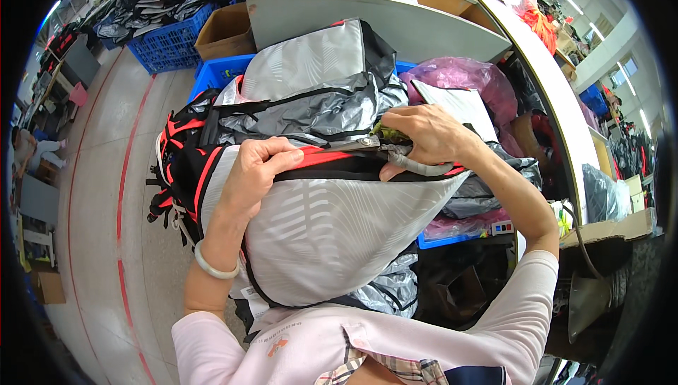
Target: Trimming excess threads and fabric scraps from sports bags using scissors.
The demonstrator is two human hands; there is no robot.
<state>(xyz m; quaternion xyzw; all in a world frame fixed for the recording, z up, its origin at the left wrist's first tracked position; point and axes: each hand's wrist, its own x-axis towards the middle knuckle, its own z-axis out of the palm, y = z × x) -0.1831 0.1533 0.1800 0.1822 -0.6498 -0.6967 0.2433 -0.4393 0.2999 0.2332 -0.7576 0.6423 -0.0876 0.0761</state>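
Note:
A grey backpack [332, 230] with red and black trim rests against my chest, its top edge turned up. My left hand [256, 173] grips that top edge, the thumb lying along the red strip. My right hand [424, 134] is closed on a small tool with a grey hose [418, 167], pressed to the bag's top seam by a metal part [364, 143]. A pale bangle [212, 265] circles my left wrist. More grey backpacks [311, 81] are stacked just behind the one I hold.
Blue crates [166, 46] with dark bags stand at the back left, beside a cardboard box [226, 32]. A grey workbench [395, 25] curves along the right, with pink plastic bags [459, 78] under it. Pale floor with red lines [123, 173] lies to the left.

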